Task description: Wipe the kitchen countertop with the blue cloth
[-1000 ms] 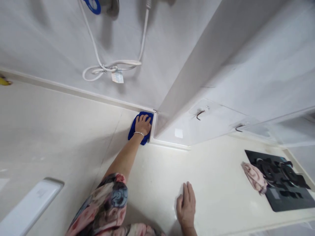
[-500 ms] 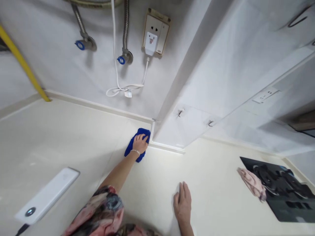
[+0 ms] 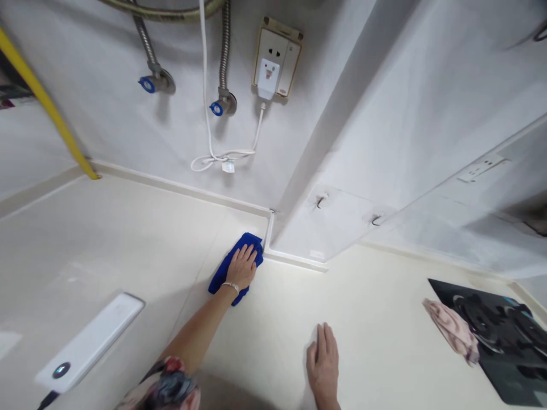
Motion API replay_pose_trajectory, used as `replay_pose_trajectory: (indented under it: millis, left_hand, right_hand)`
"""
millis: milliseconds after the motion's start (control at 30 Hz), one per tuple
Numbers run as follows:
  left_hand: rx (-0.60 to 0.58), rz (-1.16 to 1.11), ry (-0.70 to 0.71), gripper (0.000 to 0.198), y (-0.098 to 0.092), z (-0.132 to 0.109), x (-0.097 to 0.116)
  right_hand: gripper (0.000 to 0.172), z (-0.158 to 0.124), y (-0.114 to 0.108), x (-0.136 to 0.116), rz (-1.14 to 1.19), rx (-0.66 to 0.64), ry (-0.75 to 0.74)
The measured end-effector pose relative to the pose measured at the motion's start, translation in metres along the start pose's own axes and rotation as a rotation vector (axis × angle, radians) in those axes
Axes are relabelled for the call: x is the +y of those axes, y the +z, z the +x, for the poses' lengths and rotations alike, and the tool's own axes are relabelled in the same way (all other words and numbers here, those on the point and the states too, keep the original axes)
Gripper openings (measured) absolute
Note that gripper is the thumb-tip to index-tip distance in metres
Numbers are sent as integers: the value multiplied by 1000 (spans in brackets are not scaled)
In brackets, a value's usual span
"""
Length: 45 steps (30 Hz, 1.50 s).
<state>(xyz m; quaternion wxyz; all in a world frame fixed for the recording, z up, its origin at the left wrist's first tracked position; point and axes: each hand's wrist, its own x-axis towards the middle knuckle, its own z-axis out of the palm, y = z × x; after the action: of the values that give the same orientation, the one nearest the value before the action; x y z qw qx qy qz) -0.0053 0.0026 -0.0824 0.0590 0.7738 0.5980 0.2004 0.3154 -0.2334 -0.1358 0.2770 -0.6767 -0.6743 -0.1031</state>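
Note:
My left hand (image 3: 242, 266), with a bracelet at the wrist, presses a blue cloth (image 3: 220, 279) against the pale countertop (image 3: 265, 336). Its fingers lie over the cloth, close to the inside corner where the raised edge strip (image 3: 294, 262) meets the wall. On the bare countertop to the right rests my right hand (image 3: 323, 364), open, fingers stretched forward and thumb a little apart, holding nothing.
A white device (image 3: 94, 339) with a round button and black cable lies at left. At right, a pink cloth (image 3: 453, 330) overlaps a black stove (image 3: 513, 353). A yellow pipe (image 3: 51, 114), water valves (image 3: 160, 82), a plugged-in socket (image 3: 277, 60) and hooks (image 3: 321, 200) line the wall.
My left hand has drawn the blue cloth back slightly from the wall, toward me. The right hand stays on the countertop. The view has shifted a little.

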Motion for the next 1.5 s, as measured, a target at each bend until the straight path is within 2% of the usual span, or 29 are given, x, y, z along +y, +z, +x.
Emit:
replay_pose_trajectory:
  millis: [167, 400, 533, 667, 867, 1133, 1267, 1433, 1500]
  left_hand:
    - [-3, -29, -83, 56, 9, 65, -7]
    - [17, -26, -84, 53, 23, 144, -10]
    - [59, -35, -128, 46, 22, 165, -9]
    - [46, -54, -116, 47, 24, 163, -9]
    - [41, -91, -43, 52, 23, 123, -9]
    - [9, 3, 14, 52, 1, 25, 5]
    - [-20, 12, 60, 51, -9, -32, 25]
    - [-87, -58, 219, 52, -13, -112, 65]
    - [-98, -89, 278, 56, -15, -137, 74]
  right_hand:
    - [58, 1, -2, 1, -5, 4, -33]
    - [61, 2, -6, 4, -55, -59, -14]
    - [59, 9, -15, -6, -43, -73, 23]
    - [57, 12, -18, -12, -28, -87, 38]
    - [56, 11, -14, -10, -19, -59, 29]
    - [54, 8, -6, -5, -15, -31, 17]
    - [53, 7, -2, -1, -25, -6, 1]
    - [53, 5, 3, 0, -20, 20, -6]
    - [54, 5, 2, -1, -3, 21, -5]
